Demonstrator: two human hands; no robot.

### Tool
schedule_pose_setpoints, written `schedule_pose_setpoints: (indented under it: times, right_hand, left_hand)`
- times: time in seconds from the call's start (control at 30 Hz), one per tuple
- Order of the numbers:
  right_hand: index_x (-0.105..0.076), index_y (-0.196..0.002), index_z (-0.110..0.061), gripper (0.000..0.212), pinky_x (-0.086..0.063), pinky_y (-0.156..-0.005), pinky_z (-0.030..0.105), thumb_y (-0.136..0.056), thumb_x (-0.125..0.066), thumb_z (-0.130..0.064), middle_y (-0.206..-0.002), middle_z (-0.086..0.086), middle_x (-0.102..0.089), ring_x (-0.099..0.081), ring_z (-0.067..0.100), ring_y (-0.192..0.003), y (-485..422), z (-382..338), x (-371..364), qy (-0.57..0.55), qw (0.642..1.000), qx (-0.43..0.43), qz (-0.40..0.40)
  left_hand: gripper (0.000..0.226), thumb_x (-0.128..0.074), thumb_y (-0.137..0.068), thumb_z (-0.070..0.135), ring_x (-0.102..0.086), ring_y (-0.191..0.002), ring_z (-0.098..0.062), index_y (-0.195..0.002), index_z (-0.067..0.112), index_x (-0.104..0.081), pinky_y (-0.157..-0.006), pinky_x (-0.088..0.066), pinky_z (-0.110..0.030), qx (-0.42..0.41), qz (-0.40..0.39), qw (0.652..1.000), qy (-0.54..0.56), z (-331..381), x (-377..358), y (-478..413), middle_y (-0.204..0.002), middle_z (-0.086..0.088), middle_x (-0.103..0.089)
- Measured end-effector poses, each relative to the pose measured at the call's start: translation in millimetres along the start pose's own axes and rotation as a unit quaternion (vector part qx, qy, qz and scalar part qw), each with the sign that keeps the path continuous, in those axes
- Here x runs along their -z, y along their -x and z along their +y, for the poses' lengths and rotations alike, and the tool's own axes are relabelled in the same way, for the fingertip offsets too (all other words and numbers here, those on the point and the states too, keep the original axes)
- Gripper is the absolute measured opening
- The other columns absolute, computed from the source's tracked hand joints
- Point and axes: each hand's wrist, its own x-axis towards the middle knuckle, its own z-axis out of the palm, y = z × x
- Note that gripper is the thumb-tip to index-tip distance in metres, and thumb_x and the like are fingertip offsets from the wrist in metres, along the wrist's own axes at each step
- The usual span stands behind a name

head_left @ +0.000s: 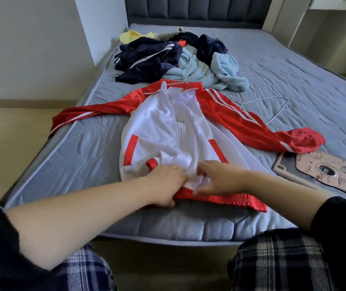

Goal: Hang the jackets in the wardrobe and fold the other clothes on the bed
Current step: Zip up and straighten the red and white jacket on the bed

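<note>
A white and red track jacket (pixel 163 127) lies front up on the grey bed (pixel 67 169), sleeves spread to both sides, with a wire hanger hook (pixel 183 80) showing at its collar. My left hand (pixel 165 183) grips the bunched red hem near the bottom of the zip. My right hand (pixel 216 177) pinches the white fabric just right of the zip, fingers curled. Behind the jacket sits a heap of clothes: a navy striped jacket (pixel 146 57), light blue garments (pixel 216 72) and a yellow piece (pixel 132 35).
A loose wire hanger (pixel 273 106) lies on the bed right of the jacket. A tablet in a patterned case (pixel 323 171) rests near the bed's right front edge. The padded headboard (pixel 195 9) is at the back, wooden floor to the left, a cupboard at the far right.
</note>
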Motion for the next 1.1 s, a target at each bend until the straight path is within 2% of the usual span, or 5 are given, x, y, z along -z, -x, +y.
schedule_pose_setpoints:
  times: [0.13, 0.5, 0.77, 0.93, 1.1]
  right_hand:
    - [-0.035, -0.132, -0.022, 0.086, -0.044, -0.090, 0.035, -0.065, -0.068, -0.064, -0.125, -0.003, -0.042, -0.042, 0.018, -0.114, 0.1, -18.4, -10.6, 0.106, 0.993, 0.033, -0.040]
    - [-0.058, -0.103, -0.015, 0.020, -0.043, -0.066, 0.032, -0.084, -0.052, -0.012, -0.102, 0.001, -0.060, -0.062, 0.026, -0.097, -23.4, -22.8, 7.1, 0.295, 0.950, -0.066, -0.072]
    - [-0.046, -0.065, -0.016, 0.021, -0.041, -0.058, 0.028, -0.083, -0.055, -0.025, -0.068, 0.000, -0.050, -0.049, 0.018, -0.061, -28.2, -24.9, 11.3, 0.201, 0.954, -0.062, -0.213]
    - [-0.051, -0.073, -0.014, 0.026, -0.043, -0.061, 0.028, -0.081, -0.061, -0.037, -0.069, -0.002, -0.051, -0.054, 0.021, -0.068, -27.1, -21.4, 5.0, 0.184, 0.969, -0.046, -0.160]
    - [-0.041, -0.089, -0.020, 0.022, -0.047, -0.073, 0.034, -0.080, -0.059, -0.029, -0.093, 0.001, -0.057, -0.058, 0.024, -0.085, -27.0, -19.4, -4.2, 0.133, 0.990, -0.027, -0.032]
  left_hand:
    - [0.045, -0.060, -0.078, 0.028, -0.041, -0.112, -0.026, -0.119, 0.018, -0.045, -0.082, -0.033, -0.035, 0.086, 0.077, 0.992, -0.052, -10.8, -5.9, 12.8, -0.120, -0.005, -0.043]
    - [0.065, -0.057, -0.082, 0.006, -0.060, -0.099, -0.030, -0.141, 0.011, -0.028, -0.062, -0.037, -0.034, 0.251, 0.045, 0.965, -0.066, -32.8, 6.9, 33.8, -0.117, -0.009, -0.055]
    - [0.043, -0.063, -0.082, 0.056, -0.053, -0.060, -0.014, -0.085, 0.013, -0.069, -0.045, -0.037, -0.022, 0.055, -0.348, 0.936, -0.021, -43.1, 25.8, 45.9, -0.069, 0.002, -0.058]
    - [0.068, -0.035, -0.073, 0.085, -0.046, -0.058, -0.018, -0.057, 0.020, -0.043, -0.052, -0.029, -0.027, 0.139, -0.082, 0.986, 0.036, -31.3, 17.2, 38.2, -0.122, -0.002, -0.061]
    - [0.009, -0.057, -0.083, 0.016, -0.062, -0.094, -0.031, -0.091, 0.011, -0.058, -0.063, -0.038, -0.033, 0.130, -0.080, 0.988, -0.030, -13.5, 11.9, 29.1, -0.100, -0.009, -0.062]
